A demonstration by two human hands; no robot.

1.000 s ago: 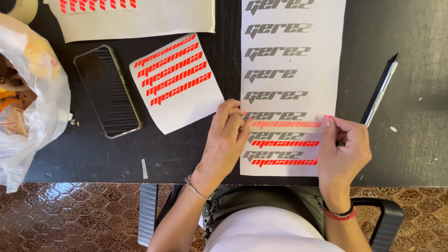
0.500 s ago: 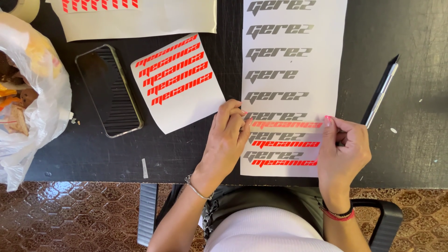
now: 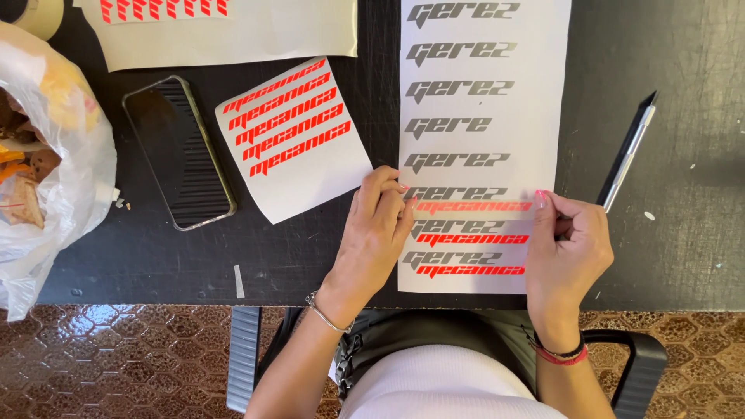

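A long white backing sheet (image 3: 535, 116) with several grey cut-vinyl words lies on the black table (image 3: 683, 233). Near its lower end, orange-red words sit under the grey ones. My left hand (image 3: 376, 233) presses its fingertips on the left end of an orange-red decal strip (image 3: 473, 207) lying across the sheet. My right hand (image 3: 570, 248) pinches the right end of that same strip between thumb and forefinger. Both wrists wear bracelets.
A small white sheet of orange-red words (image 3: 299, 143) lies left of my left hand. Further left are a black phone (image 3: 178, 151) and a plastic bag (image 3: 54, 155) of scraps. A craft knife (image 3: 628, 151) lies to the right. Another sheet (image 3: 233, 31) and a tape roll (image 3: 31, 12) sit at the top.
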